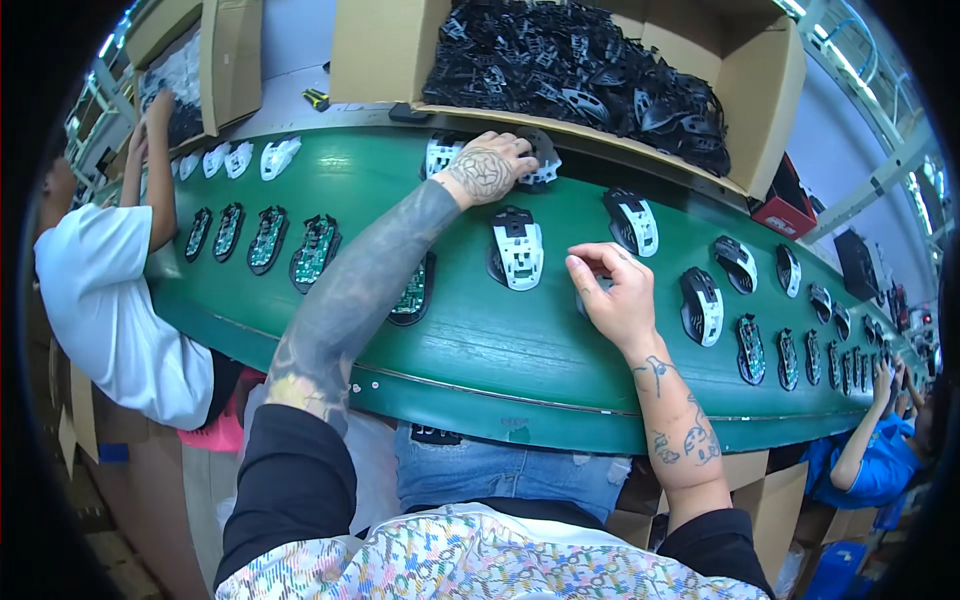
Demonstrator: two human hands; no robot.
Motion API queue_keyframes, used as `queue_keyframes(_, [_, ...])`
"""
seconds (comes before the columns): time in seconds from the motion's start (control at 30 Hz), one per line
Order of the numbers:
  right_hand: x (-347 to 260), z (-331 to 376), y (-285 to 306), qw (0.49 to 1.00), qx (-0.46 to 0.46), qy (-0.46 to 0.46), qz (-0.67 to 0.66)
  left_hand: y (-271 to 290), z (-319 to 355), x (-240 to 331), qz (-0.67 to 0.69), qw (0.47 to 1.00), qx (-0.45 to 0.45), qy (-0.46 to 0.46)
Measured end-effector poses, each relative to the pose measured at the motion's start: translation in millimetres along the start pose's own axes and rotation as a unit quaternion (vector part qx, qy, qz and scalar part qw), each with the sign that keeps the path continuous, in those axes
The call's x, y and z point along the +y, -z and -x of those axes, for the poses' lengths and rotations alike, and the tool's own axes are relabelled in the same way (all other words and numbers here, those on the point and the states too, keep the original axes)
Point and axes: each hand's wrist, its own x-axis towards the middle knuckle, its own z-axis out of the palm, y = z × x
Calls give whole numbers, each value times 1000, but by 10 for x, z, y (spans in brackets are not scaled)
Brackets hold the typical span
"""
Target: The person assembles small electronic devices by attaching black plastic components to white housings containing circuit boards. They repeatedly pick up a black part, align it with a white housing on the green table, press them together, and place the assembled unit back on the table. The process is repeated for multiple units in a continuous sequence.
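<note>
My left hand [490,168] reaches to the far side of the green belt. Its fingers are bent over a black and white computer mouse shell [541,160]. Another white mouse shell [442,153] lies just left of that wrist. Nearer the middle, my right hand [615,295] hovers with thumb and fingers curled together. A greyish part shows behind its thumb, mostly hidden, and I cannot tell whether it is held. Between my hands lies a white and black mouse shell [519,250]. One more mouse shell [632,222] rests beyond my right hand.
A cardboard box [760,100] of black plastic parts stands behind the green belt [480,345]. Mouse bases with green circuit boards [315,250] line the left, one partly under my left forearm. More shells and bases run right. A person [120,290] works at left, another [870,455] at right.
</note>
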Motion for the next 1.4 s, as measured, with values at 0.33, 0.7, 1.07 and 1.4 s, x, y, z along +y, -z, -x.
queue_keyframes(0.33, [-6,-32,26,1000,9,5,21,162,350,-105,307,942,52,122])
queue_keyframes(0.7, [-9,-33,75,999,32,-16,19,-173,-78,-11,234,959,53,153])
queue_keyframes(1.07, [-45,-56,47,999,38,-6,37,303,333,-78,80,943,112,304])
queue_keyframes(1.4, [155,-917,236,981,99,107,130,462,2286,-2217,-257,826,-59,498])
